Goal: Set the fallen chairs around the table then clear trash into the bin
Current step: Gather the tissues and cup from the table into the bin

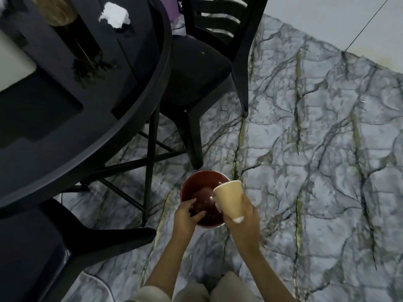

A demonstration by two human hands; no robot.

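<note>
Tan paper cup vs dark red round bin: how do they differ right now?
The tan paper cup is tilted and lifted in the right hand; the dark red round bin stands upright on the marbled floor. The cup is pale and narrow; the bin is dark, glossy and wider. The left hand reaches over the bin's rim. Both are open-topped.

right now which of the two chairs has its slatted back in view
The chair at upper centre, tucked beside the table: its slatted back is visible. The near chair at lower left shows only its seat and a leg.

Grey marble-veined floor [316, 149] w/ yellowish streaks — dim light, paler plain floor [327, 16] beyond.
</note>
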